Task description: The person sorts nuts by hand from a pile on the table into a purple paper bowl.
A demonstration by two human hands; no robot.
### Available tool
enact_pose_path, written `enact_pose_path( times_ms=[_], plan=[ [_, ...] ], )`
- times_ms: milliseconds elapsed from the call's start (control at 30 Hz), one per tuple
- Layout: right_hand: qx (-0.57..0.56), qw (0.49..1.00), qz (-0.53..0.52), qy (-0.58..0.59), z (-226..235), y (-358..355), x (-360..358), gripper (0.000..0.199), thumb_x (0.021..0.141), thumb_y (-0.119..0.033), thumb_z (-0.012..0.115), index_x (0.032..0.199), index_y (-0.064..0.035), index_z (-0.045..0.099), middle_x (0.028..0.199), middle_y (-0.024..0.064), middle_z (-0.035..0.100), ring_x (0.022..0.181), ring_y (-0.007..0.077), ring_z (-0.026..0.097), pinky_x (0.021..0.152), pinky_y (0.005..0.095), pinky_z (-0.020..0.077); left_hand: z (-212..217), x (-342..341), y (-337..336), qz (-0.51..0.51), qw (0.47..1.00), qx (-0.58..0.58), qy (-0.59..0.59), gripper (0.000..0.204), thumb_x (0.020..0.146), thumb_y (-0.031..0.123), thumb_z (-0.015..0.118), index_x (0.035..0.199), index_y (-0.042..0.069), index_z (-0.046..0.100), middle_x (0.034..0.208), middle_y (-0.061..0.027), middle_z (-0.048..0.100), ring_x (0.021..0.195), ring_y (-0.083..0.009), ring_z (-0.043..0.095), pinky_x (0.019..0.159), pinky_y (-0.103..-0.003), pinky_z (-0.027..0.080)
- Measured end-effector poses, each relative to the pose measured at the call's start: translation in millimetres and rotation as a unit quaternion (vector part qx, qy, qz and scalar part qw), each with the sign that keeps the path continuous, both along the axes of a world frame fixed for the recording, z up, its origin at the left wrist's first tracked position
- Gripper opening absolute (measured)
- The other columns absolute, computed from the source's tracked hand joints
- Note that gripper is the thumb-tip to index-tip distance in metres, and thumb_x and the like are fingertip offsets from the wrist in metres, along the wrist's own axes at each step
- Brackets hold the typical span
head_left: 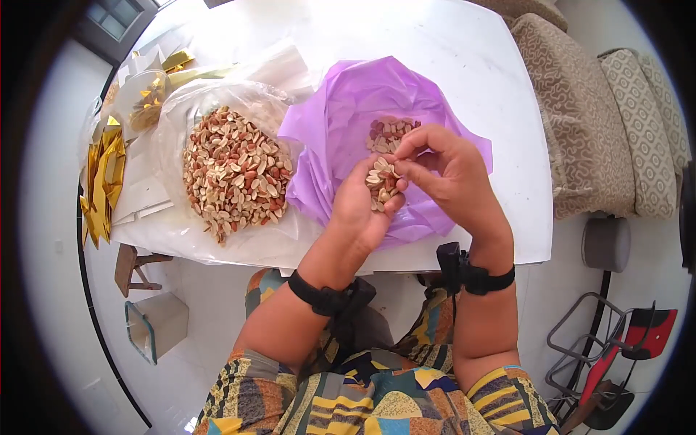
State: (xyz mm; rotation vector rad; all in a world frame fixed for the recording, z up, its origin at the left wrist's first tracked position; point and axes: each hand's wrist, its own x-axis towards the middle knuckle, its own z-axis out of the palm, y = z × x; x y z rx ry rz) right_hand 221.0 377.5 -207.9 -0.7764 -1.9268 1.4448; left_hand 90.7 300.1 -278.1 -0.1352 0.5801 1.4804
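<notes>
Simply plain purple plastic (330, 130) under left hand's (355, 203) peanuts (380, 177)

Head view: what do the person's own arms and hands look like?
The left hand and right hand are bare, without gloves. A black strap bearing a boxy black device circles each forearm; a thin black cord hangs from the right device. Patchwork-patterned sleeves show yellow, grey and black.

The place seems to be a living room in a home: it has a beige patterned fabric sofa (576, 123), a round grey upholstered stool (607, 245) and a low brown wooden stool (126, 270).
</notes>
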Motion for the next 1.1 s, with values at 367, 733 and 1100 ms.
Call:
enact_pose_path(
  times_ms=[367, 733, 1100],
  plan=[
    [0.251, 0.929, -0.116, -0.246, -25.4, 13.3, 17.6, 0.027, 0.08, 0.005, 0.069, 0.106, 0.0005, 0.065, 0.105, 0.019, 0.064, 0.101, 0.036, 0.062, 0.088, 0.041, 0.0524, -1.3, -3.5, -0.3, -0.003, 0.999, 0.009, -0.032, 0.026, 0.104, 0.025, 0.045, 0.104, 0.003, 0.058, 0.089, -0.0093, 0.062, 0.072, -0.0197, 0.059, 0.048, -0.027, 0.041],
    [0.268, 0.889, -0.11, -0.356, -25.1, 6.0, 19.9, 0.038, 0.074, 0.004, 0.076, 0.109, -0.0009, 0.064, 0.11, 0.0174, 0.063, 0.11, 0.0374, 0.06, 0.095, 0.0416, 0.0501, -2.9, -4.1, -0.1, -0.006, 1.0, 0.006, -0.024, 0.024, 0.102, 0.022, 0.046, 0.103, 0.002, 0.059, 0.089, -0.0093, 0.062, 0.072, -0.0197, 0.059, 0.048, -0.027, 0.04],
    [0.249, 0.882, -0.118, -0.383, -28.7, 9.0, 29.3, 0.035, 0.072, 0.005, 0.076, 0.104, -0.0001, 0.065, 0.105, 0.018, 0.063, 0.102, 0.0368, 0.063, 0.087, 0.0433, 0.0519, -3.6, -4.9, -0.8, -0.011, 0.999, 0.013, -0.028, 0.023, 0.101, 0.022, 0.049, 0.101, 0.002, 0.06, 0.09, -0.0099, 0.062, 0.072, -0.02, 0.059, 0.049, -0.027, 0.04]
  ],
)
